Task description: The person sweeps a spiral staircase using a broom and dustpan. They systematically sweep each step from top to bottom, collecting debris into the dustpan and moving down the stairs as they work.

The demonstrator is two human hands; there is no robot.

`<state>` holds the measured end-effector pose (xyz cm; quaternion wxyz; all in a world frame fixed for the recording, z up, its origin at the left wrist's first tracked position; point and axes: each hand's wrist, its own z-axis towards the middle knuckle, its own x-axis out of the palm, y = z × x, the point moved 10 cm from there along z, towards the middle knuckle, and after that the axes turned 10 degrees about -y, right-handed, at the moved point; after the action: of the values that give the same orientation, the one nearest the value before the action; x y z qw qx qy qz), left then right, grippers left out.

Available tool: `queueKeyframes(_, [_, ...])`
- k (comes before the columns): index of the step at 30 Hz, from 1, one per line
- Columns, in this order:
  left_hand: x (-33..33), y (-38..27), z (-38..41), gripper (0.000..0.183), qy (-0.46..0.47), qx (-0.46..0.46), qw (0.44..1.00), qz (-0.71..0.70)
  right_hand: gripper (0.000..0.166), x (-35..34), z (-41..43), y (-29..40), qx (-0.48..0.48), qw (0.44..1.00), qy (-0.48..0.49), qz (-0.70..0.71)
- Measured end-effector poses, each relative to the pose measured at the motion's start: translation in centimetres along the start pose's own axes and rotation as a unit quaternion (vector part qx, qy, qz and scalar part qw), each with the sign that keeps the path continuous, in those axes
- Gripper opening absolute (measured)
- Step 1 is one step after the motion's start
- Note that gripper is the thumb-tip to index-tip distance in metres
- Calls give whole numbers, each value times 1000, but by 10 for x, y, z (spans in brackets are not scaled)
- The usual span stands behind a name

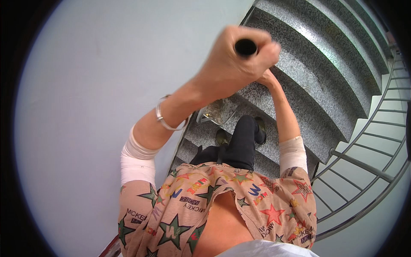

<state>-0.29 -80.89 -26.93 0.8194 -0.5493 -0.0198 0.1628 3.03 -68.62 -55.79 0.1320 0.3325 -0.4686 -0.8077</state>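
My left hand (pixel 237 61) is raised near the camera, its fingers wrapped around a long-handled tool's handle. Only the dark round end of that handle (pixel 245 48) shows, pointing up at me; the rest is hidden under the fist. My right hand (pixel 266 78) is lower, mostly covered by the left one, so its fingers and whatever they touch are out of sight. Below my left forearm, what looks like a dustpan (pixel 222 111) rests on a step with small debris in it, one yellow bit among it.
Curved speckled stone stairs (pixel 308 77) climb toward the upper right. A pale wall (pixel 80 96) stands close on my left. A metal railing (pixel 362 165) curves along the right side. My shoes (pixel 260 130) are on the steps, with one leg bent.
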Motion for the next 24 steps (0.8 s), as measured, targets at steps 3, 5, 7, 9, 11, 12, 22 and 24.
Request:
queueKeyframes(3, [10, 37, -25, 35, 23, -27, 999, 8, 9, 17, -24, -47, 132, 991, 23, -17])
queueKeyframes(5, [9, 36, -32, 34, 23, -34, 999, 18, 12, 40, -41, -4, 235, 962, 22, 140])
queueKeyframes(7, [18, 18, -27, 35, 54, -26, 998, 32, 16, 40, -48, 53, 231, 938, -42, 256])
queueKeyframes(9, [21, -2, -26, 36, 63, -40, 996, 48, 20, 54, -54, 77, 129, 969, -36, 208])
queueKeyframes(11, [21, -23, -21, 37, 73, -35, 994, 79, 23, 68, -62, 88, 57, 989, 40, 128])
queueKeyframes(12, [18, -24, -22, 38, 64, -47, 994, 72, 24, 77, -63, 103, 38, 989, 95, 108])
queueKeyframes(22, [54, 31, -62, 24, 135, -66, 984, -91, 10, -55, -117, -59, 169, 980, -68, -85])
queueKeyframes(24, [81, 56, -99, 20, 191, -34, 977, -86, 18, -87, -151, -41, 79, 969, -99, -213])
